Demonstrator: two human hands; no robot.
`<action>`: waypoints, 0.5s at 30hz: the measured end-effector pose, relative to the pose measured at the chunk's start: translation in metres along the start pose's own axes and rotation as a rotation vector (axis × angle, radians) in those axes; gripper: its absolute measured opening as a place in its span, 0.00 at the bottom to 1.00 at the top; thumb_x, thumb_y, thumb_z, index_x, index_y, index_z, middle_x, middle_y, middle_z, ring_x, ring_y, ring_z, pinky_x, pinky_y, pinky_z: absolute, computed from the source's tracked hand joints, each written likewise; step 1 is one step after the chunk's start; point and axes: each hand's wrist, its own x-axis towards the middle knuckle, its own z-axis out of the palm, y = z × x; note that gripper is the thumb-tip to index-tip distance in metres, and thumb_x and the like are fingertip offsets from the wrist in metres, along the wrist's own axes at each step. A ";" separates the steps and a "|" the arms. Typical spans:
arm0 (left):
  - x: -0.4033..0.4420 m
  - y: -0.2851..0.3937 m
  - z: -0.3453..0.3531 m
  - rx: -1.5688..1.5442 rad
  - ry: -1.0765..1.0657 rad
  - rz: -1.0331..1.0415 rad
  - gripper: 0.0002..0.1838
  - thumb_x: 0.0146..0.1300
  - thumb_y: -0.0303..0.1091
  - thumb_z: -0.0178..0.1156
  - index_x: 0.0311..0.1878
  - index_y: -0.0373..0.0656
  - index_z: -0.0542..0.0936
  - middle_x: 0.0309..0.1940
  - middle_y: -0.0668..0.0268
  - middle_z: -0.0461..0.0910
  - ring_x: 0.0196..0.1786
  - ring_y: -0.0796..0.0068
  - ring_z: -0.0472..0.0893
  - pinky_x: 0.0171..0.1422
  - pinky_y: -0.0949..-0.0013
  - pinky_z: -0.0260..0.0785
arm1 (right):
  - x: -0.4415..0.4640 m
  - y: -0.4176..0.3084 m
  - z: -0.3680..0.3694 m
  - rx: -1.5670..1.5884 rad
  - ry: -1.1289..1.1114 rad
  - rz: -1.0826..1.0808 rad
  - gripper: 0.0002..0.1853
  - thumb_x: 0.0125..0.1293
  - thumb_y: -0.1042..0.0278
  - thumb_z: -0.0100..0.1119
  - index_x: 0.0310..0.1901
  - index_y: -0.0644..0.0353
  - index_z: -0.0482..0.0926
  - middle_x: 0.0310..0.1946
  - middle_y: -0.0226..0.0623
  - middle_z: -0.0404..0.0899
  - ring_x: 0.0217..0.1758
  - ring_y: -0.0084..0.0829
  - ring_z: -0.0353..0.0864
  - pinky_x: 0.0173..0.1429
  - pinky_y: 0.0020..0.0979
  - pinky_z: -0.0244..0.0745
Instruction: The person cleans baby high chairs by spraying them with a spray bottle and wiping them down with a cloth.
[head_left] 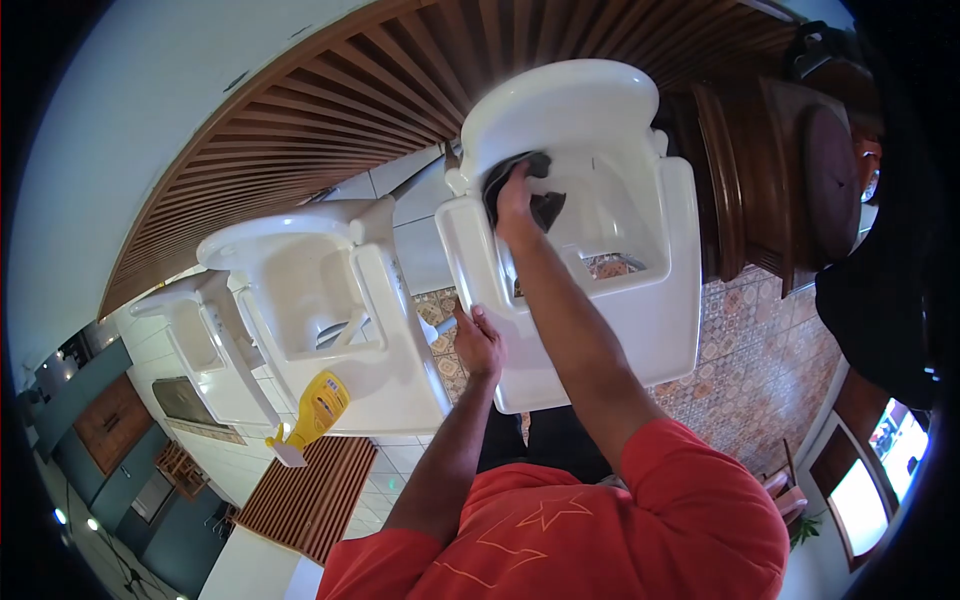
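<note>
A white plastic high chair [600, 335] with a wide tray stands directly in front of me. My right hand [515, 200] reaches over the tray into the seat, closed on a dark cloth [546, 208]. It presses the cloth against the inner left side, near the backrest; part of the cloth shows beyond the fingers. Lower down, my left hand [480, 343] grips the tray's left edge, the thumb on top and some fingers hidden. A yellow spray bottle [322, 402] lies on the tray of a second white high chair [400, 395] to the left.
A third white high chair [215, 345] stands farther left. Wooden slats [370, 90] run behind the chairs. Dark wooden furniture [735, 180] is close on the right. Patterned tiles [760, 340] cover the floor there, and another slatted wooden panel [305, 495] is at lower left.
</note>
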 end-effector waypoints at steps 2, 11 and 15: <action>0.007 0.002 0.003 0.002 0.023 0.010 0.21 0.76 0.40 0.44 0.66 0.42 0.63 0.37 0.45 0.82 0.39 0.39 0.82 0.40 0.45 0.73 | 0.019 0.050 -0.022 -0.413 -0.212 -0.562 0.39 0.73 0.34 0.40 0.72 0.60 0.63 0.68 0.40 0.68 0.69 0.39 0.67 0.74 0.32 0.55; 0.005 -0.015 0.006 0.072 -0.086 -0.030 0.22 0.75 0.39 0.45 0.67 0.41 0.62 0.42 0.43 0.82 0.42 0.37 0.81 0.42 0.43 0.72 | -0.073 0.023 -0.060 -1.119 -0.294 -0.884 0.35 0.72 0.46 0.48 0.70 0.67 0.61 0.62 0.62 0.69 0.60 0.63 0.72 0.63 0.51 0.69; 0.007 -0.008 0.001 0.025 -0.070 0.001 0.21 0.75 0.41 0.44 0.66 0.41 0.62 0.42 0.41 0.81 0.43 0.34 0.80 0.42 0.40 0.72 | -0.117 0.050 -0.120 -1.358 -0.381 -1.068 0.37 0.68 0.55 0.55 0.75 0.58 0.56 0.68 0.60 0.63 0.65 0.60 0.70 0.65 0.52 0.68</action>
